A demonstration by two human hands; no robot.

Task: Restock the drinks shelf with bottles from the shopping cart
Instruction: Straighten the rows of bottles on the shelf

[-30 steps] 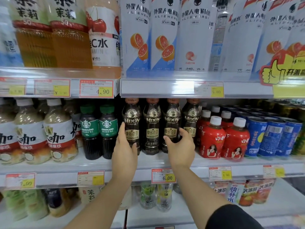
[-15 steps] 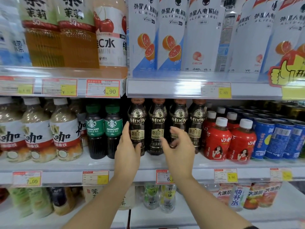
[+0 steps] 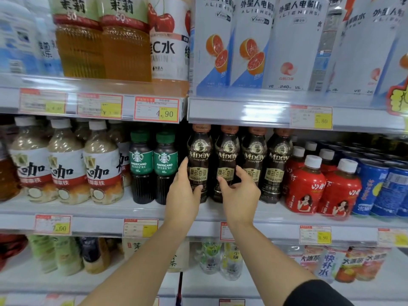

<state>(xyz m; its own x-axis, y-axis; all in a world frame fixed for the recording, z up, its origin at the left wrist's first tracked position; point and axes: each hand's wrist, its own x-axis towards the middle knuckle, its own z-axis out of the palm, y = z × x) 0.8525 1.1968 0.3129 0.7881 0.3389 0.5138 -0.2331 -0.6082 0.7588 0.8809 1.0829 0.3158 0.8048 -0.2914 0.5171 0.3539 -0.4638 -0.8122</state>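
The dark MDOY coffee bottles stand in a row of four along the front edge of the middle shelf (image 3: 220,214), between the green-capped Americano bottles (image 3: 153,166) toward the left end and the red bottles with white caps (image 3: 305,184) toward the right end. The leftmost coffee bottle (image 3: 199,155) has the left hand (image 3: 183,188) against its lower label: the fingers lie up its left flank and the thumb comes round the front near the base, a loose half-closed grip that looks to be touching rather than clamping. The right hand (image 3: 239,191) is open and slack, thumb before the second coffee bottle (image 3: 227,160) and fingers curled toward the third coffee bottle (image 3: 254,160); whether it touches either I cannot tell. These bottles appear full, so likely fairly heavy for their size, with stiff plastic walls that will not give much and a glossy sleeve that may slip under a light pinch. They are tall and narrow, hence apt to tip against their neighbours if pushed high up. The best hold is probably low on the body around the label, thumb opposite fingers, or just under the waist where the shape narrows. No shopping cart is in view, and neither hand carries a fresh bottle.
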